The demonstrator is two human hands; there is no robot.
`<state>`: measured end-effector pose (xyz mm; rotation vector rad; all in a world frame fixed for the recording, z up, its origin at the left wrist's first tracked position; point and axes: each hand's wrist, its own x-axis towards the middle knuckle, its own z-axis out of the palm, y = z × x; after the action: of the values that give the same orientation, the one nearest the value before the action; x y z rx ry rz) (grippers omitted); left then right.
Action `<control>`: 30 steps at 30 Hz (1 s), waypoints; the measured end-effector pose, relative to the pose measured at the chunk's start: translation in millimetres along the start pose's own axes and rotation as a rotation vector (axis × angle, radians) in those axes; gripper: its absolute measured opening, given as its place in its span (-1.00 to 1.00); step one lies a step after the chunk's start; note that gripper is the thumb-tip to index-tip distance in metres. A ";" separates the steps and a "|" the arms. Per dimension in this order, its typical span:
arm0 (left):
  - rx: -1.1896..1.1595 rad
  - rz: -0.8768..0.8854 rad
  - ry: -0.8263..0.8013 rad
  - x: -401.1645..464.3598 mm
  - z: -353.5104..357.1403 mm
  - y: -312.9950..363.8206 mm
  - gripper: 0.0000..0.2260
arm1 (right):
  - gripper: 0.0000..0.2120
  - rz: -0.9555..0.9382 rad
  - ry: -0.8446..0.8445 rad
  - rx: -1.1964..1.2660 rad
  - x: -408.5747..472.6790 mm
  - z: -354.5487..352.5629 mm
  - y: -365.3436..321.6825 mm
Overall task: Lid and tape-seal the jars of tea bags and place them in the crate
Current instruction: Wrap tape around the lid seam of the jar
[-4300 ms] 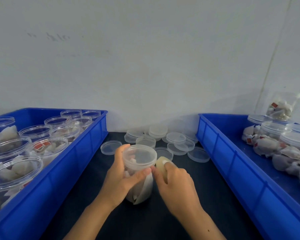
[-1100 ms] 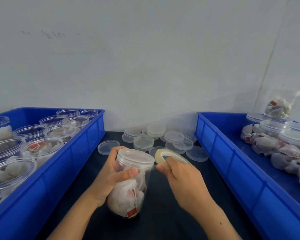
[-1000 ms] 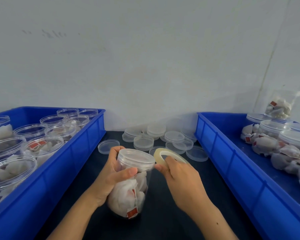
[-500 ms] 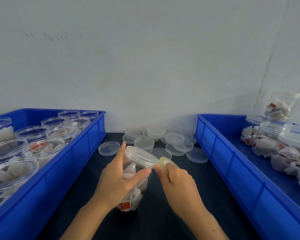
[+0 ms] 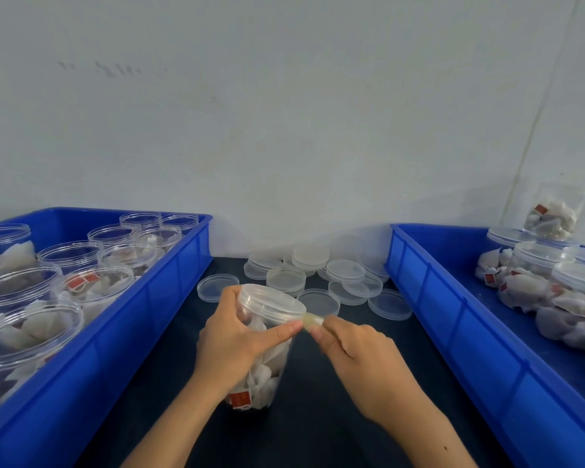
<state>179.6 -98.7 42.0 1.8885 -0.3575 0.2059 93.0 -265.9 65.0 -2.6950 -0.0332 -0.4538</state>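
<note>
Sealing underway — left hand (image 5: 232, 339) grips the lidded jar (image 5: 262, 346) on the table (image 5: 318, 417); right hand (image 5: 355, 349) pinches the tape roll (image 5: 313, 321) against its lid. Left crate (image 5: 142, 319) holds unlidded jars — right crate (image 5: 453, 319) several finished.

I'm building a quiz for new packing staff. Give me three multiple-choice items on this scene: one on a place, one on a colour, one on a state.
1. Where do the loose lids lie?
A. on the dark table between the crates
B. inside the left crate
C. on the floor

2. What colour are the crates?
A. green
B. blue
C. grey

3. The jar held by the left hand is:
A. open
B. lidded
C. empty

Answers:
1 A, the loose lids sit on the table between both crates.
2 B, the left crate and right crate are blue.
3 B, the left hand grips the jar, whose lid is on.
</note>
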 end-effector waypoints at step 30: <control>0.223 0.199 0.118 -13.2 4.6 5.1 -0.16 | -0.67 0.213 -0.116 0.388 5.0 17.7 0.4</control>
<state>165.3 -102.6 40.8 2.0481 -0.4568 0.5064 103.2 -259.5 51.1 -2.3079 0.1197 -0.2007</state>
